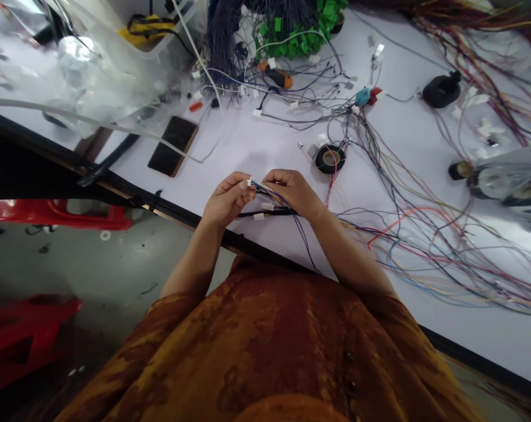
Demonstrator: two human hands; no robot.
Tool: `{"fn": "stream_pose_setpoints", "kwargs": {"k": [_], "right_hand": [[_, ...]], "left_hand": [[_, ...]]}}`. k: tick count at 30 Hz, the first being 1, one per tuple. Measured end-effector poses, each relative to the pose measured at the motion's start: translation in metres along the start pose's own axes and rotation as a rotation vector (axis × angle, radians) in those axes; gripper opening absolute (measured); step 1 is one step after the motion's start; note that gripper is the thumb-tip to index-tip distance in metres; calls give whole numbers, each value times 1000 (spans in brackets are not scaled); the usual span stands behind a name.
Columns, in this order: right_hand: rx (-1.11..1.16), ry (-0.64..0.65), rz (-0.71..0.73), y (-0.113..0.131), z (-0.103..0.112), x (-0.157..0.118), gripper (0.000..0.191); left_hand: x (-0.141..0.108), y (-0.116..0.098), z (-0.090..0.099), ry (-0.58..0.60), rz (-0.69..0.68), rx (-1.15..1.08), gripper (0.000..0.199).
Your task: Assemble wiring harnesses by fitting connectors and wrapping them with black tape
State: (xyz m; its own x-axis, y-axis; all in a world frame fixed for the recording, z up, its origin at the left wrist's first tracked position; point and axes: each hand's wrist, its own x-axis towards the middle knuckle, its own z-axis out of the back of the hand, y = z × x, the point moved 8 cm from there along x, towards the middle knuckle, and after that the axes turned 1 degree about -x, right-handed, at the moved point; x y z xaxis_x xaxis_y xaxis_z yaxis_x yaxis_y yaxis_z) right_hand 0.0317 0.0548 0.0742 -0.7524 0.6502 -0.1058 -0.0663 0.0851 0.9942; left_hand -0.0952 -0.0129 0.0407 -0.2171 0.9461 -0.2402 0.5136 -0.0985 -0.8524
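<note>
A small white connector [250, 182] is pinched between the thumb and fingers of my left hand [228, 199]. Thin blue, white and dark wires [269, 191] run from it to my right hand [295, 192], whose fingers are closed round them. Below the hands, a black-sleeved cable [279, 211] lies near the table edge, with white connectors [259, 216] beside it. Dark blue wires hang down past my right wrist toward the table's edge. A roll of black tape [330, 159] lies up and to the right of my right hand.
A phone [173, 146] lies to the left. Loose wires [424, 252] spread over the right side. Behind are an orange-black tool [276, 75], green connectors [292, 35] on dark wires, and clear plastic bags [111, 76]. Red stools [23, 334] stand at the left.
</note>
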Motion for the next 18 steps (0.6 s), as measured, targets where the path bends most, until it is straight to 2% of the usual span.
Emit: {"fn": "stream_pose_setpoints", "kwargs": {"k": [8, 13, 15, 18], "right_hand": [[86, 80, -110, -11, -1, 0, 20], [76, 74, -125, -9, 2, 0, 20], [3, 42, -87, -3, 3, -1, 20], [-211, -100, 79, 16, 7, -7, 18]], "left_hand": [[0, -4, -3, -4, 32, 56, 22], [0, -7, -5, -8, 10, 103, 25], [0, -11, -8, 4, -44, 149, 25], [-4, -17, -12, 32, -154, 227, 23]]}}
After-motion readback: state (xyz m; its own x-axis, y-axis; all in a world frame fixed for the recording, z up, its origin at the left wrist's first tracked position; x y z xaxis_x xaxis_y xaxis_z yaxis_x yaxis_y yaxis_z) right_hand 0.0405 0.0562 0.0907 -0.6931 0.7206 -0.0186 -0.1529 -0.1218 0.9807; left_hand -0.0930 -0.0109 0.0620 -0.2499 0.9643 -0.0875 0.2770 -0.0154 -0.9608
